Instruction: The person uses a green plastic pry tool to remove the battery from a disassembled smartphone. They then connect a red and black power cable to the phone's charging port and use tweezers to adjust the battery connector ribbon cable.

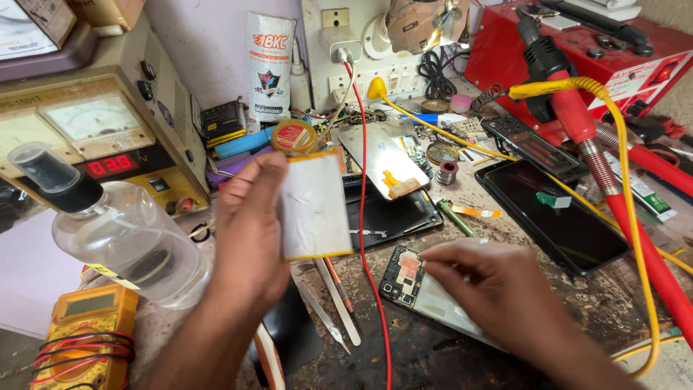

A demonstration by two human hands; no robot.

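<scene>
My left hand (pixel 249 231) holds up a flat silver phone battery (pixel 313 206) with yellow tape along its edges, above the workbench. My right hand (pixel 491 285) rests on an opened phone body (pixel 408 278) lying on the bench, its circuit board exposed at the upper left; the fingers press on the frame's upper edge. A red wire (pixel 367 217) runs down between the two hands. Metal tweezers (pixel 325 321) and a thin copper-tipped tool (pixel 339 285) lie just below the battery.
A clear spray bottle (pixel 123 231) stands at the left before a bench power supply (pixel 108 137). A yellow multimeter (pixel 90 332) sits lower left. A dark phone screen (pixel 556 213), a hot-air gun with red hose (pixel 577 123) and yellow cable (pixel 628 188) lie at the right.
</scene>
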